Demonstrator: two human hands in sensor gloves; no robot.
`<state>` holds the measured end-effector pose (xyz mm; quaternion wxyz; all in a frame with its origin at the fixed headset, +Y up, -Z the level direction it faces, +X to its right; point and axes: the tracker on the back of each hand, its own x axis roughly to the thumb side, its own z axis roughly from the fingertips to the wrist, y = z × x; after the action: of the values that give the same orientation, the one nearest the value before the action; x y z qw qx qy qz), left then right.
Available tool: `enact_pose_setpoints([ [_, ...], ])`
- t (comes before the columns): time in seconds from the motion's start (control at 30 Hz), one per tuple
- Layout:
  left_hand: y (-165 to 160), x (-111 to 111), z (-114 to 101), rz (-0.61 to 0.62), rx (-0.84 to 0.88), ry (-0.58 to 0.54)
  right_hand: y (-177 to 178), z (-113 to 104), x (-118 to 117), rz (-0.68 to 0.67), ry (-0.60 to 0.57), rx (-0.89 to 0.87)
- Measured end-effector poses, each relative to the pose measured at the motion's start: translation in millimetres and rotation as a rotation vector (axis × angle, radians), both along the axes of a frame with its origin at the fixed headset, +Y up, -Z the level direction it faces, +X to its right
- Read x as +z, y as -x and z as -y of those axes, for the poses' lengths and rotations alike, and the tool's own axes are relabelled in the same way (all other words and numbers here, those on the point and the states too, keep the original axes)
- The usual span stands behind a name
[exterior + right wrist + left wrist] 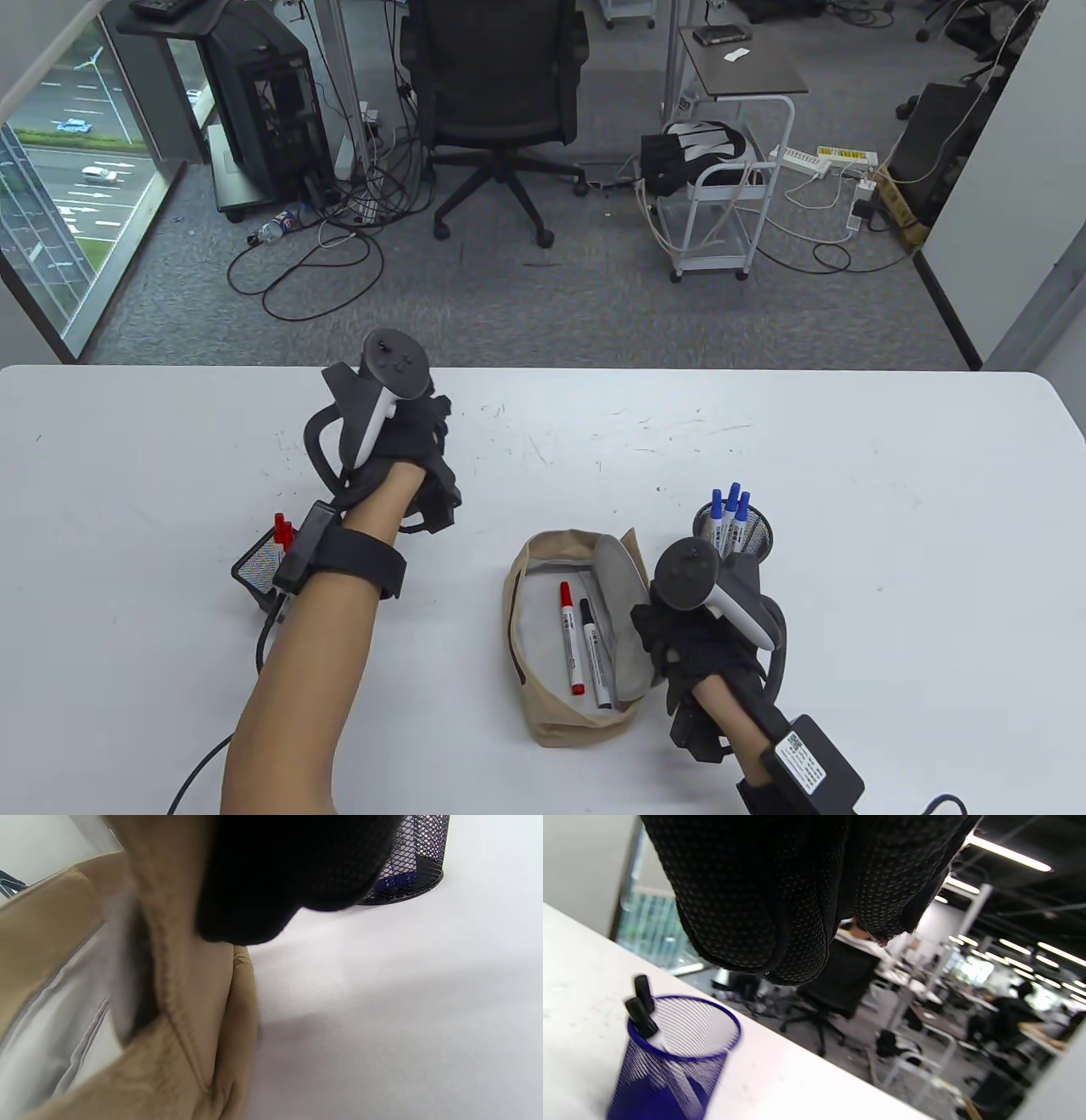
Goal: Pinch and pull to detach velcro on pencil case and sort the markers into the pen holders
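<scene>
The beige pencil case lies open near the table's front edge, with a red marker and a black marker inside. My right hand grips the case's right rim; in the right wrist view a gloved finger presses on the beige fabric. My left hand hovers over the far middle of the table and holds nothing. In the left wrist view its fingers hang above a blue mesh holder with two black markers; the table view hides that holder.
A black mesh holder with blue markers stands just right of the case. A holder with red markers sits at the left, partly behind my left forearm. An office chair and a cart stand beyond the table.
</scene>
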<state>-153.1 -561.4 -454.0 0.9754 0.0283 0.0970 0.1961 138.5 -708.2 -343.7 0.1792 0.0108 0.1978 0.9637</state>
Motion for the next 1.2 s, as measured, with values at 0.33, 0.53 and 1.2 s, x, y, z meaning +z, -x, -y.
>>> enact_pose_setpoints([
  [0.33, -94, 58, 25, 0.25, -0.035, 0.174, 1, 0, 0, -0.002, -0.004, 0.006],
  [0.53, -117, 62, 73, 0.266, -0.058, 0.407, 1, 0, 1, -0.003, -0.007, 0.01],
  [1.2, -159, 32, 187, 0.123, -0.334, 0.753, 2, 0, 2, -0.005, -0.008, 0.01],
])
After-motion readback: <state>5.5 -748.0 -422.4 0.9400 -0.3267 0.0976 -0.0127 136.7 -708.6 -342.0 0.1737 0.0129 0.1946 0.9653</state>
